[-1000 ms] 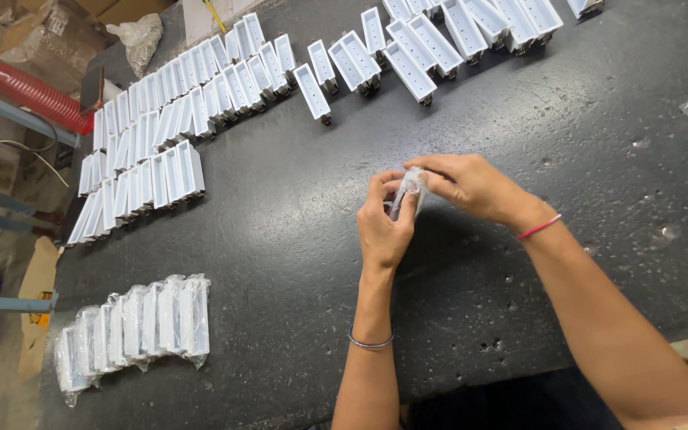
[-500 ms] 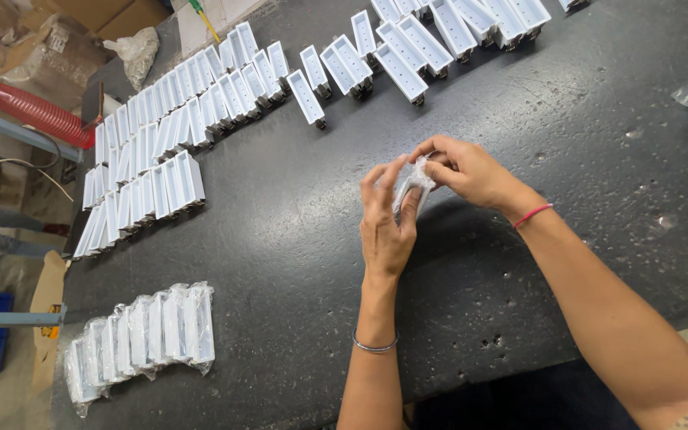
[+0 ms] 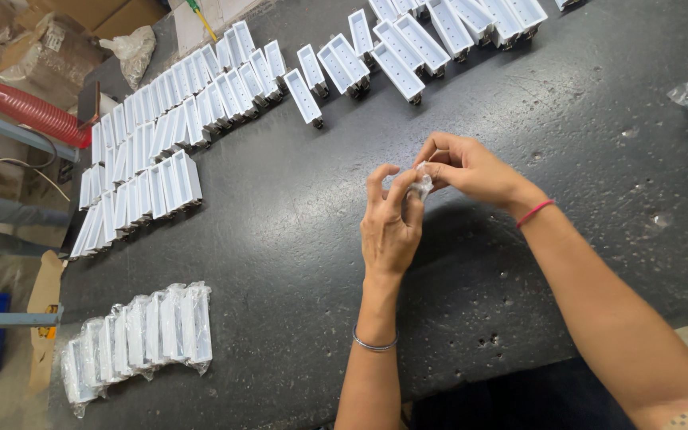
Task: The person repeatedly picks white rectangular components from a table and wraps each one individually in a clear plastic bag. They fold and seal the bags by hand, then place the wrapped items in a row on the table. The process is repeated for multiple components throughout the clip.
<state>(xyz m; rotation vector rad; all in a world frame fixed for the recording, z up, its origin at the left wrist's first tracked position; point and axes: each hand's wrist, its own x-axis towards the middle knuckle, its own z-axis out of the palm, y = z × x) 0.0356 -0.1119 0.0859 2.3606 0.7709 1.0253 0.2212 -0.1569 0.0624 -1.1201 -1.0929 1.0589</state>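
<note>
Clear plastic wrap (image 3: pixel 421 185) is pinched between left hand (image 3: pixel 390 227) and right hand (image 3: pixel 465 167) above the black table (image 3: pixel 296 239).

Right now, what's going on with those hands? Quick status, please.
Left hand and right hand both pinch a small clear-wrapped piece above the dark table. Rows of white parts lie apart. Nothing between.

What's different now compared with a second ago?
Little: both hands, left hand and right hand, kept pinching the small clear-wrapped piece above the dark table, only shifting their fingers. The rows of white parts and the wrapped bundle stayed put.
</note>
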